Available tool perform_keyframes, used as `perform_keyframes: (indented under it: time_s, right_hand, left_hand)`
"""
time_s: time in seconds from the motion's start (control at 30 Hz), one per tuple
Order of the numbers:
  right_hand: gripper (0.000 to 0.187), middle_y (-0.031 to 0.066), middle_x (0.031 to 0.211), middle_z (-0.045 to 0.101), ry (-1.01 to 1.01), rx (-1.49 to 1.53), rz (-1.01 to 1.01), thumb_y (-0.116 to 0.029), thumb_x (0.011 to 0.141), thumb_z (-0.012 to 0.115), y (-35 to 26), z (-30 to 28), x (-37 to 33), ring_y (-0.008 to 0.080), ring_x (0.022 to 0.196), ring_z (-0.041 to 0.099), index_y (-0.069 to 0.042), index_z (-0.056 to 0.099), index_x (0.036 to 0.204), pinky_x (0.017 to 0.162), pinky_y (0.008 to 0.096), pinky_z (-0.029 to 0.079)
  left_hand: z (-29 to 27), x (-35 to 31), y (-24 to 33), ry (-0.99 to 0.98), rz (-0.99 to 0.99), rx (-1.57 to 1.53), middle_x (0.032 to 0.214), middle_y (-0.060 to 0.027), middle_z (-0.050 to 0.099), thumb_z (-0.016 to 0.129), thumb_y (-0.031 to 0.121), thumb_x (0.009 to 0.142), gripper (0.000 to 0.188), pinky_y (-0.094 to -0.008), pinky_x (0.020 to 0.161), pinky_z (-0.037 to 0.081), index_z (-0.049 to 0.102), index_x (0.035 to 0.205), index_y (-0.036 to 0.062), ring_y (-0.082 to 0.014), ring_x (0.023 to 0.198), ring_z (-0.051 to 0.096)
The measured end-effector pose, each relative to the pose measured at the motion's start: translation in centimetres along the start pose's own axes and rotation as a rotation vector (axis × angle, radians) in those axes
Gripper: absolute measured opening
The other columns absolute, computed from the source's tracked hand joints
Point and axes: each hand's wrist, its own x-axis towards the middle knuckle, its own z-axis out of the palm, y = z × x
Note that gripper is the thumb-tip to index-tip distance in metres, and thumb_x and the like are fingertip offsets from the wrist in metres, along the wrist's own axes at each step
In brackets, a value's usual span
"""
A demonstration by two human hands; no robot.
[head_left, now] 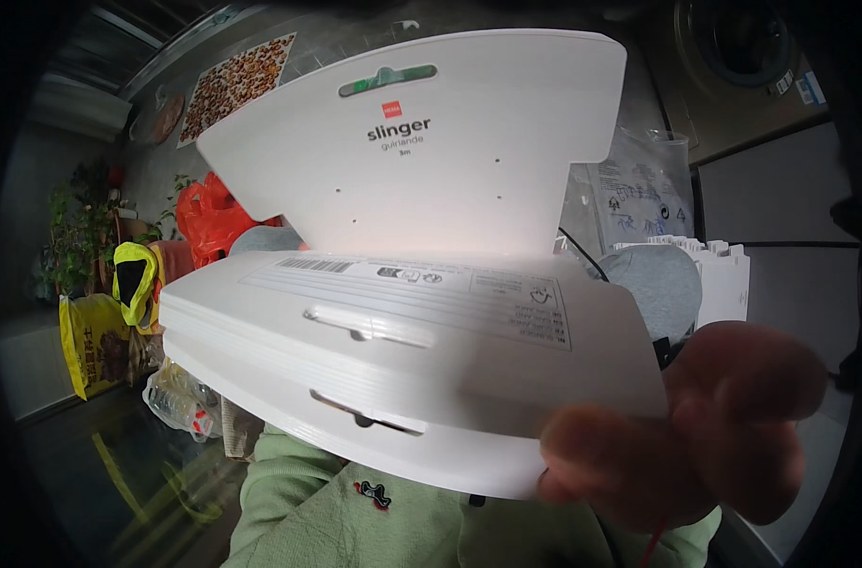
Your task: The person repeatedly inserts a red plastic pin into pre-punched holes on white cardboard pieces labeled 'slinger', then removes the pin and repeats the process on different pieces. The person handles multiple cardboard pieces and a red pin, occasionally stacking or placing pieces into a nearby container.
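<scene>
A stack of flat white cardboard packaging cards [402, 388] is held tilted in front of my green sweater. The top card's printed flap [450, 180] stands raised at the far side, with a hang slot near its upper edge and several small holes below. Barcode and small print lie on the near panel, which has a narrow cut slot; another slot shows on a lower card. My right hand [724, 426] is closed on the stack's right end, thumb and fingers gripping its near corner. My left hand does not show.
More white cards [729, 279] stand at the right, beside my grey-clad knee [658, 284]. Behind them lies a clear printed plastic bag [639, 185]. On the left are a red plastic bag [208, 218], a yellow bag [95, 346] and plants [80, 227]. A front-loading machine [734, 57] stands far right.
</scene>
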Motion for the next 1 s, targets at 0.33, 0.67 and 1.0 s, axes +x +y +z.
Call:
perform_keyframes:
  time_s: [0.33,0.67,1.0]
  right_hand:
    - [0.032,-0.0177,0.118,0.052,0.024,-0.015,0.031,-0.051,0.091,0.049,-0.5,0.2,-0.2,0.0092,0.099,0.036,-0.026,0.057,0.11,0.069,0.0251,0.036]
    - [0.031,-0.0165,0.109,0.058,0.033,0.045,0.028,-0.052,0.089,0.05,-0.2,0.0,-0.2,0.0102,0.096,0.038,-0.024,0.058,0.1,0.069,0.0271,0.038]
    - [0.033,-0.0181,0.106,0.061,0.176,0.095,-0.036,-0.055,0.085,0.051,0.5,1.2,0.1,0.012,0.1,0.034,-0.025,0.058,0.097,0.069,0.0287,0.042]
  left_hand:
    - [0.4,0.0,0.0,-0.002,-0.001,-0.01,0.119,-0.0141,0.054,0.056,0.011,0.087,0.041,-0.0395,0.097,0.037,0.045,0.125,-0.0002,-0.0251,0.107,0.053]
    - [0.6,0.1,0.1,-0.005,-0.002,-0.015,0.119,-0.0137,0.053,0.056,0.011,0.087,0.043,-0.0384,0.097,0.038,0.044,0.126,-0.0004,-0.0242,0.107,0.053]
    - [0.9,0.2,0.1,-0.007,-0.003,-0.024,0.119,-0.0133,0.053,0.056,0.011,0.087,0.044,-0.0374,0.096,0.038,0.042,0.127,-0.0007,-0.0233,0.106,0.053]
